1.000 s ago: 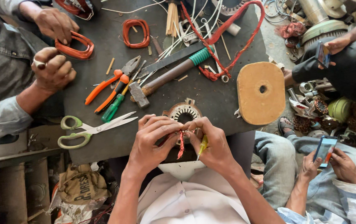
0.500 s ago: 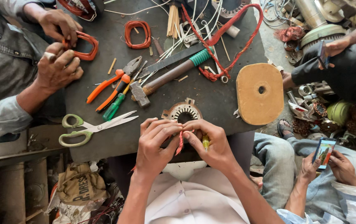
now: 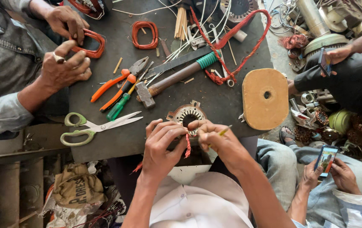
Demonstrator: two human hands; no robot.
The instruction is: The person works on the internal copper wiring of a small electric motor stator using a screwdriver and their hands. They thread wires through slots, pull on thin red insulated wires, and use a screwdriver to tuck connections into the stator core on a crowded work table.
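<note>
left hand [image 3: 162, 143] fingers pinch red wire [image 3: 187, 146] | right hand [image 3: 223, 141] fingers grip yellow stick [image 3: 223, 131] | tan sack [image 3: 77, 185] lower left

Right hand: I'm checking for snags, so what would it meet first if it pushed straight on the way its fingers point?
The right hand points left, toward the left hand. First in line is the short red wire pinched between them, just below the round metal stator ring. Depth is hard to judge here.

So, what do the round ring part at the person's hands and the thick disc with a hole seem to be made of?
The round grey slotted ring looks like dull bare metal: grey, with a toothed inner edge. The thick tan disc with a centre hole looks like unfinished wood or pressed board: matt, pale brown, with rough edges. I cannot tell which.
</note>
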